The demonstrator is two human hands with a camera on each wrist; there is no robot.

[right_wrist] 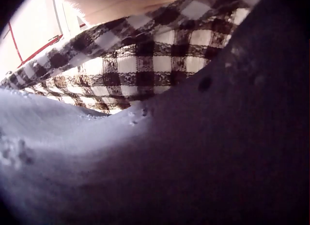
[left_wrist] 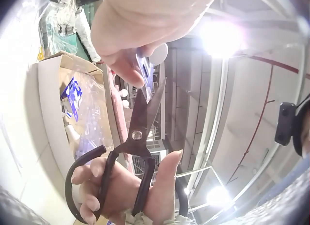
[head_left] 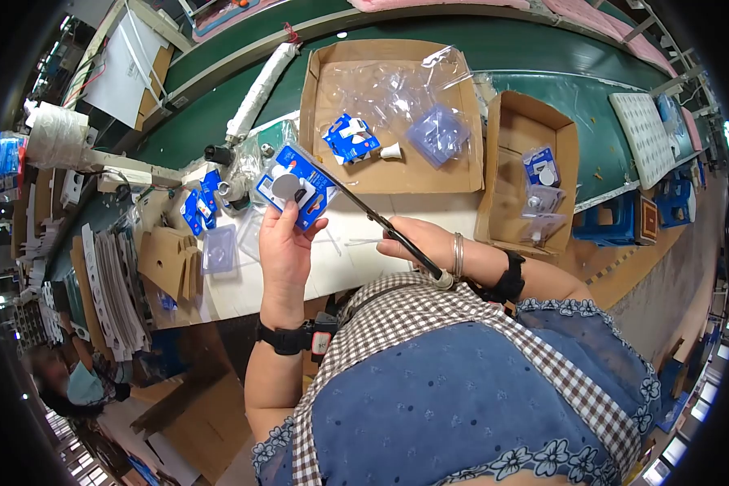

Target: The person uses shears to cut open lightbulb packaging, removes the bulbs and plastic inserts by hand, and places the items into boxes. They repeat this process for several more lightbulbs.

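My left hand (head_left: pixel 286 251) pinches a blue printed packaging card (head_left: pixel 320 185) between thumb and fingers. A round pale grey disc (head_left: pixel 286 187) shows on the card's front, close above the thumb. In my right hand (head_left: pixel 428 236) are black-handled scissors (left_wrist: pixel 136 136); the fingers go through one handle loop, with the thumb at the other. Their blades are parted in the left wrist view, and the tips reach the card's edge. The right wrist view is filled by the checked apron (right_wrist: pixel 160 60) and dark blue cloth, so the right hand is hidden there.
A large cardboard tray (head_left: pixel 397 183) ahead holds clear plastic shells, a blue card and a small white piece. To its right, a narrower box (head_left: pixel 494 206) contains packaged items. Blue cards (head_left: pixel 201 206), a clear shell (head_left: pixel 219 249) and stacked cardboard (head_left: pixel 166 263) lie left.
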